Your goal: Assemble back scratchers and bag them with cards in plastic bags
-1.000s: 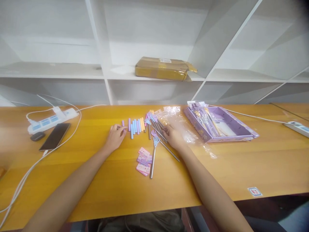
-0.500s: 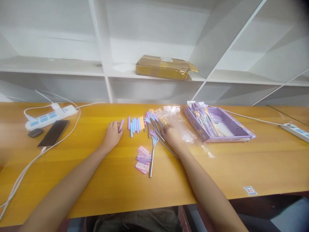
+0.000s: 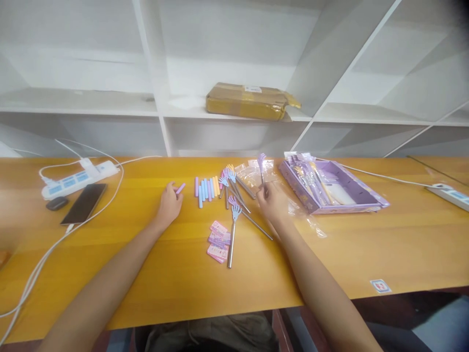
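My left hand (image 3: 170, 203) is closed round a purple handle sleeve (image 3: 181, 188), which sticks out tilted past the fingertips. Gripped upright in my right hand (image 3: 271, 200) is a back scratcher (image 3: 261, 164) with a purple claw head; its lower rod is hidden by the fingers. Between the hands lies a row of pastel sleeves (image 3: 208, 189) in purple, blue and orange. Beside the row, several metal-rod back scratchers (image 3: 231, 183) lie in a loose pile. A blue-headed back scratcher (image 3: 232, 239) rests nearer me, next to overlapping pink and purple cards (image 3: 219, 242).
Clear plastic bags (image 3: 252, 171) lie behind my right hand. A purple box (image 3: 348, 210) to the right holds bagged back scratchers. On the left are a power strip (image 3: 78, 178), a phone (image 3: 84, 203) and white cables. A taped parcel (image 3: 245, 102) sits on the shelf.
My right hand has lifted a purple-headed back scratcher from the pile and moved slightly right, turning it upright. My left hand has shifted slightly left, its sleeve now tilted lower.
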`<state>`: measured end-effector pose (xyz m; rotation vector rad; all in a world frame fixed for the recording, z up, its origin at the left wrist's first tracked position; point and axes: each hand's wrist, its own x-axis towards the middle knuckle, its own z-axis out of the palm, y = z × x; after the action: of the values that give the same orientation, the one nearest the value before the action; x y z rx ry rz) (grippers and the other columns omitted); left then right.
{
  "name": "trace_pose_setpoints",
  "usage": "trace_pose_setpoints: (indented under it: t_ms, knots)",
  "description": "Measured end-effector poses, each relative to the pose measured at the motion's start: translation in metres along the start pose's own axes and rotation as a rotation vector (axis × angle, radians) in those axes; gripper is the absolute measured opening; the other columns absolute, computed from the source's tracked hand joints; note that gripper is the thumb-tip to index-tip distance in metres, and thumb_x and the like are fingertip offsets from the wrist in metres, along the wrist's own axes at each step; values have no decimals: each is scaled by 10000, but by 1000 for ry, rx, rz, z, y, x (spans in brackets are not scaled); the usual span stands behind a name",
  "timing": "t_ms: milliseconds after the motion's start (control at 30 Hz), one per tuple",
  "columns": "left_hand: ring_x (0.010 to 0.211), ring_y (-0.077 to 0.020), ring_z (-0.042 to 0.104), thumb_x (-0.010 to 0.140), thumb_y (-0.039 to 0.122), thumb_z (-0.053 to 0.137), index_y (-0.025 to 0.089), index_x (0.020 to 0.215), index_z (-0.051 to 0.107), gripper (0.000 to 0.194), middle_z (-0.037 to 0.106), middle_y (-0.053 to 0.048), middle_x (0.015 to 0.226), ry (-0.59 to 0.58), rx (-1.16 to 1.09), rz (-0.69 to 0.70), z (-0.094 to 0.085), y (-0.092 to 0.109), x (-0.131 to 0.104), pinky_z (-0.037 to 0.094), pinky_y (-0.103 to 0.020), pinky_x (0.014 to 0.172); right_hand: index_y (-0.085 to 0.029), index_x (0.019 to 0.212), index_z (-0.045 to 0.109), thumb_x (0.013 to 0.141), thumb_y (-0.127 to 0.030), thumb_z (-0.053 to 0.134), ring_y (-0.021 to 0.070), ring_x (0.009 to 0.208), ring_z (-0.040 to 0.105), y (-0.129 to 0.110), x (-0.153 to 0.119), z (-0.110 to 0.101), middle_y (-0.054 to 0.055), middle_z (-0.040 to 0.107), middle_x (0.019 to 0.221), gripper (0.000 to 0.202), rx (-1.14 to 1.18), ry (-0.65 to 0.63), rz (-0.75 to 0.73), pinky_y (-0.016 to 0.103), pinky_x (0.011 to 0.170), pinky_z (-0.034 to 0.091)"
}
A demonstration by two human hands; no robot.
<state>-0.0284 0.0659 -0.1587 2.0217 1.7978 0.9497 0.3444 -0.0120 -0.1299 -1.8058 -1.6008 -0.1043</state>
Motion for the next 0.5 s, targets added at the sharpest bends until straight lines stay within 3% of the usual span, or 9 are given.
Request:
trace_pose_setpoints:
  t_ms: [100,233,300,367,433,500]
  knots:
    - [1150,-331,728,986,164,459,136,1376,550,402,759,-183,1164,-18,21,-9,-15,5,1,564,-479,1011,-208,997,621,1019,-276,429,240,853,619,-9,1,-10,85,666,920,205,47,87,-13,350,791,464]
    - [899,-315,747,1004,242,464,196,1046,680,226,766,-138,919,-127,53,34,-62,12,-13,572,-441,870,-221,960,615,1017,-307,456,252,842,599,-22,-3,-30,96,640,934,190,74,110,-39,371,763,464]
    - [920,-307,736,1021,324,468,235,953,688,247,776,-122,962,-182,50,87,-91,18,-32,559,-425,874,-231,920,621,1013,-334,494,248,840,595,-28,-12,-45,99,630,956,189,115,59,-79,374,757,470]
    - [937,-292,729,1046,413,437,270,977,702,309,781,-89,1009,-224,28,121,-115,26,-61,555,-400,858,-239,887,628,1023,-369,523,239,820,586,-36,-26,-60,95,632,946,216,216,8,-87,372,746,478]
    - [851,-264,708,1063,509,409,298,1043,725,380,760,-46,909,-320,-87,92,-128,36,-93,550,-365,787,-245,877,633,1033,-426,563,215,749,562,-45,-48,-72,74,649,905,248,421,-43,-26,355,688,473]
    - [840,-240,699,1057,524,425,305,1121,739,389,753,-20,892,-402,-232,39,-127,47,-125,546,-341,784,-249,925,661,1028,-485,615,190,669,536,-56,-76,-77,39,648,830,262,710,-108,84,332,616,444]
